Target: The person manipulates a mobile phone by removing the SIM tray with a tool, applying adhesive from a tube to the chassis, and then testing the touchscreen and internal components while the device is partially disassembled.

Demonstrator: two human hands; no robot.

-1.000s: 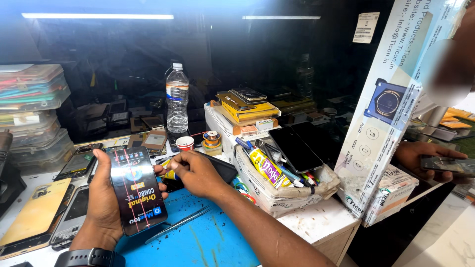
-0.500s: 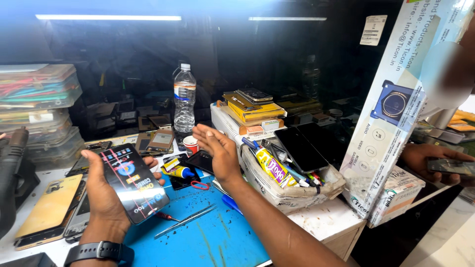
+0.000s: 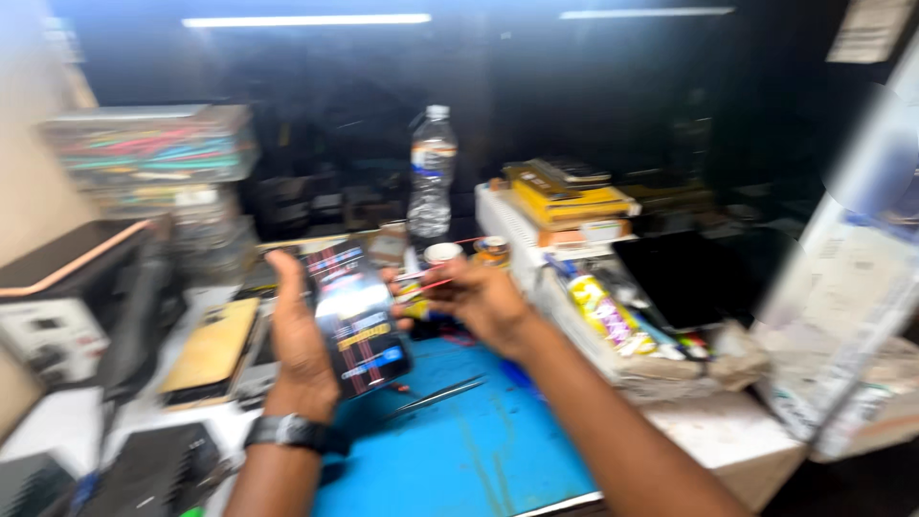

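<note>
One flat dark packet (image 3: 356,319) with bright stripes stands upright over the near-left part of the blue mat (image 3: 479,450), held in the left hand (image 3: 302,340). That hand's grip is closed around the packet's left edge and back, palm turned right, fingers hidden behind it and the thumb side up near the top corner; a wristwatch (image 3: 292,433) sits on the forearm rising from the near edge. The right hand (image 3: 483,302) hovers just right of the packet's top, forearm slanting in from the near right. Its grip is pinched shut on a thin red-tipped stick (image 3: 429,283) that points left toward the packet; the blur hides what kind of tool it is.

On the mat, just below the packet, lie metal tweezers (image 3: 442,394). Left of the mat on the bench (image 3: 718,436) a tan phone back (image 3: 212,347) lies flat. Farther back stands a clear water bottle (image 3: 433,172), with a small white cup (image 3: 442,253) near its foot. To the right, a tray (image 3: 670,369) holds a colourful tube (image 3: 603,311), and a stack of yellow boxes (image 3: 572,199) sits behind it. Far left stands a stack of clear plastic cases (image 3: 153,153).
</note>
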